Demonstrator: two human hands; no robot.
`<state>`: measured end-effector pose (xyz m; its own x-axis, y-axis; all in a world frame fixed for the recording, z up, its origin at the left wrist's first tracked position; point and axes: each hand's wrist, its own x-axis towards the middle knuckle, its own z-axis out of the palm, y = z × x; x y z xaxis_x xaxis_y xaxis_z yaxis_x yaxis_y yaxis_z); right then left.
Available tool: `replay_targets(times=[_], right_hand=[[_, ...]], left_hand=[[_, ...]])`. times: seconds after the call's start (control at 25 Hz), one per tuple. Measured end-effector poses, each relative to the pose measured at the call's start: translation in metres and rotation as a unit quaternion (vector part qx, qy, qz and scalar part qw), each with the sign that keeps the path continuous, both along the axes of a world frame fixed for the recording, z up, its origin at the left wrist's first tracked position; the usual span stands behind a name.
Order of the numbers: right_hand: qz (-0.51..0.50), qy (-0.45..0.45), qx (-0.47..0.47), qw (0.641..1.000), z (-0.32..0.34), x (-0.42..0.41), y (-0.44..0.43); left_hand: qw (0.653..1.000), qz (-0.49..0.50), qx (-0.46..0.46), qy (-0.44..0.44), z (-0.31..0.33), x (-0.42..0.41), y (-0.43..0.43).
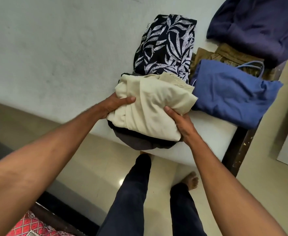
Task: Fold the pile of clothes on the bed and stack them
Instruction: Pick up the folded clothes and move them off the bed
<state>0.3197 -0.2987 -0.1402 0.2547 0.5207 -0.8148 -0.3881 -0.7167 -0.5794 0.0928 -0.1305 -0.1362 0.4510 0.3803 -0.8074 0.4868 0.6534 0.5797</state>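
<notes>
Cream bundle [150,106], left hand [116,105], right hand [180,124] gripping sides

No writing, label or number is legible on the clothes [157,103] or bed [54,57], seemingly.

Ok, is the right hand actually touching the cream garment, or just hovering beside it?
Touching. The head view shows the right hand gripping the cream garment, its thumb lying on top of the fabric.

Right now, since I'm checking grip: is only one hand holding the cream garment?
No, the left hand and the right hand both grip the cream garment.
</notes>
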Motion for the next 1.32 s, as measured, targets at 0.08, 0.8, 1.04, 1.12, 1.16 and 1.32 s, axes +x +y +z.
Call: replay_targets(times=[0.08, 0.8, 1.04, 1.12, 1.16, 1.32], right_hand=[[0.011, 0.005, 0.006, 1.000, 0.001, 0.002, 0.001], [-0.040, 0.052, 0.244, 0.967, 0.114, 0.259, -0.181], [-0.186, -0.014, 0.182, 0.965, 0.125, 0.519, -0.347], [-0.259, -0.035, 0.154, 0.953, 0.126, 0.585, -0.399], [-0.293, -0.040, 0.142, 0.944, 0.125, 0.611, -0.420], [-0.386, -0.013, 0.170, 0.907, 0.113, 0.675, -0.464]], left_hand=[[0.999, 0.016, -0.041, -0.022, 0.003, 0.000, -0.003], [0.994, 0.107, -0.030, -0.011, 0.182, 0.273, -0.189], [0.999, -0.019, -0.019, -0.042, 0.172, 0.581, -0.296], [0.994, -0.089, -0.036, -0.062, 0.178, 0.678, -0.327], [0.989, -0.128, -0.046, -0.064, 0.175, 0.720, -0.338], [0.956, -0.280, -0.049, -0.078, 0.166, 0.844, -0.362]])
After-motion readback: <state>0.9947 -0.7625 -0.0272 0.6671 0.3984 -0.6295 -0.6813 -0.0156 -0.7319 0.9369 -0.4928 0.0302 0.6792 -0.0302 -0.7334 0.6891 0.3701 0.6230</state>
